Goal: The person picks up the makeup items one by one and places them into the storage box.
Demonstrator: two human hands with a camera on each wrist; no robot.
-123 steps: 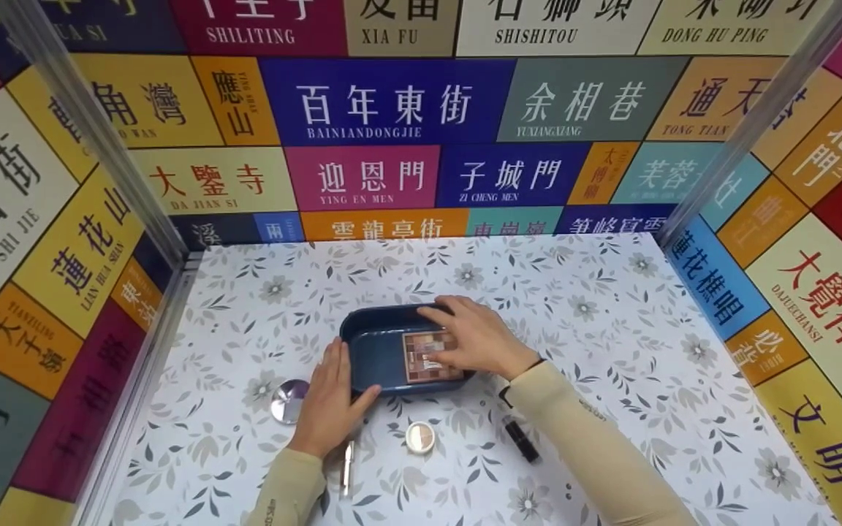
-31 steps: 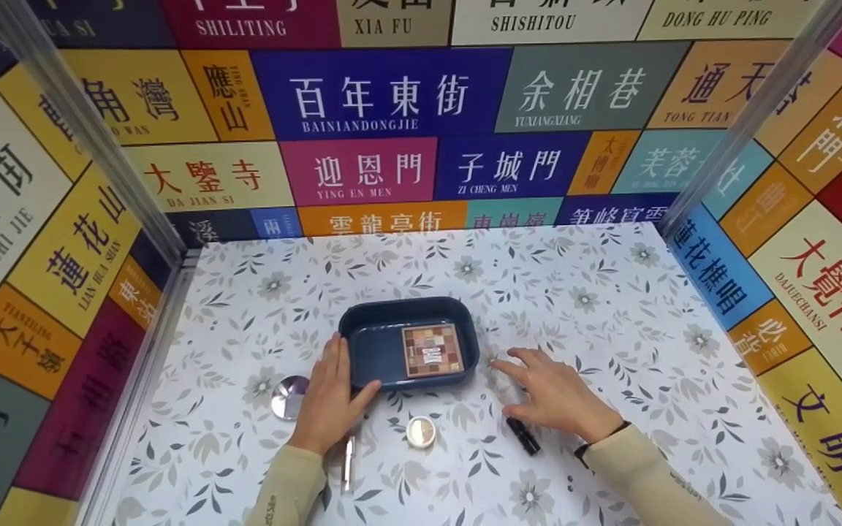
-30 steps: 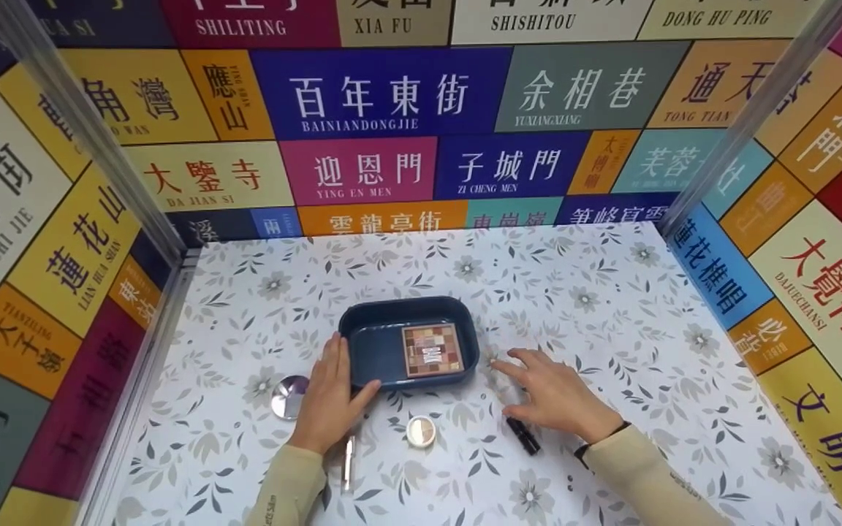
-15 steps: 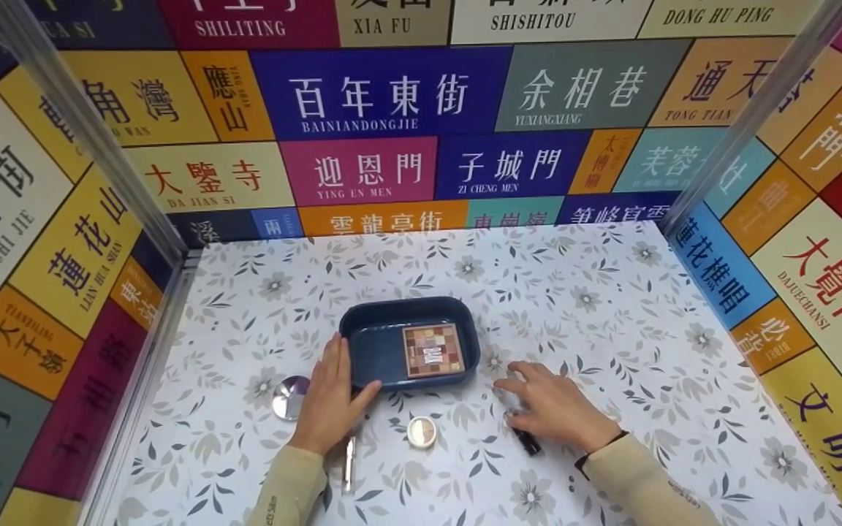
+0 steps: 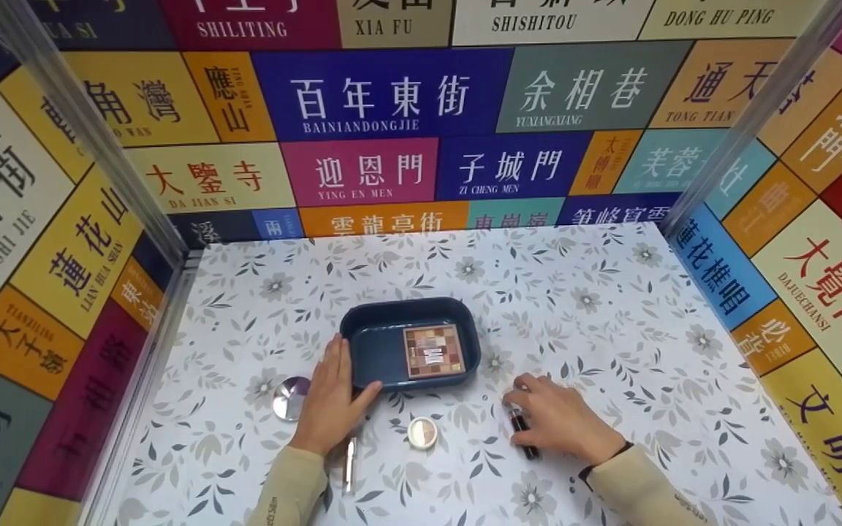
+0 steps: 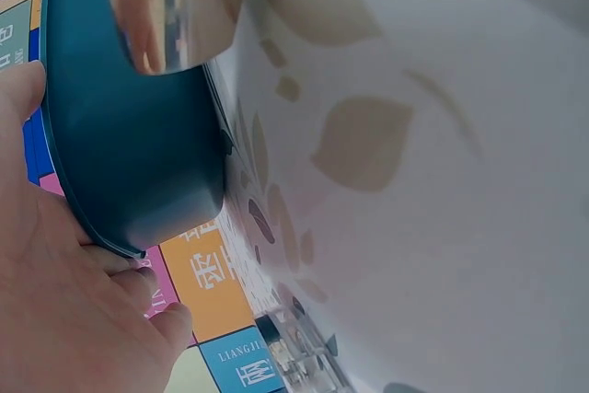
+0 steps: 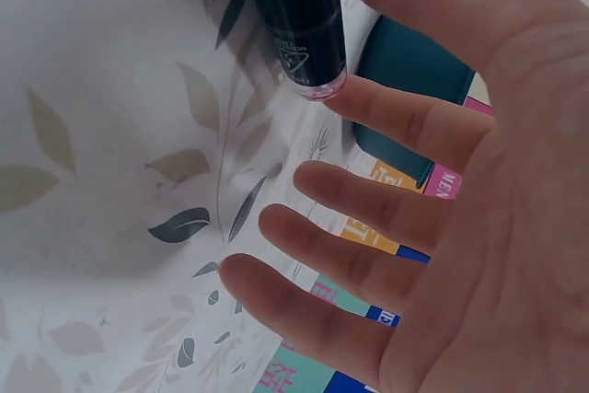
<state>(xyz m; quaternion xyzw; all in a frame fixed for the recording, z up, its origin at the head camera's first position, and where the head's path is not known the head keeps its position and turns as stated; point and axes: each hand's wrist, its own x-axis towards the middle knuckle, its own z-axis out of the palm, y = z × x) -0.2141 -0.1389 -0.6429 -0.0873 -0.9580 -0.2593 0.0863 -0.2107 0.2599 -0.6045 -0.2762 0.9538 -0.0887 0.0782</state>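
Note:
My left hand [image 5: 330,400] rests along the left end of the dark blue tray [image 5: 379,351], fingers straight and thumb spread toward its near side. In the left wrist view its fingers lie at the rim of the tray [image 6: 138,135]. An eyeshadow palette [image 5: 433,351] with many coloured squares lies in the tray's right half. My right hand [image 5: 563,418] is low over a black lipstick tube [image 5: 525,436] on the table. In the right wrist view the index fingertip meets the end of the lipstick tube [image 7: 299,29]; the thumb is beside it, the other fingers extended.
A small round powder pot [image 5: 422,433] stands in front of the tray. Left of it lies a slim shiny tube [image 5: 349,465], near the left wrist. A silver round compact [image 5: 289,399] is partly hidden by the left hand. Sign-printed walls enclose the flower-patterned table [image 5: 611,307].
My right hand has left the palette in the tray, then moved right and down to the lipstick tube, its fingers drawing closer round it. The left hand has stayed at the tray.

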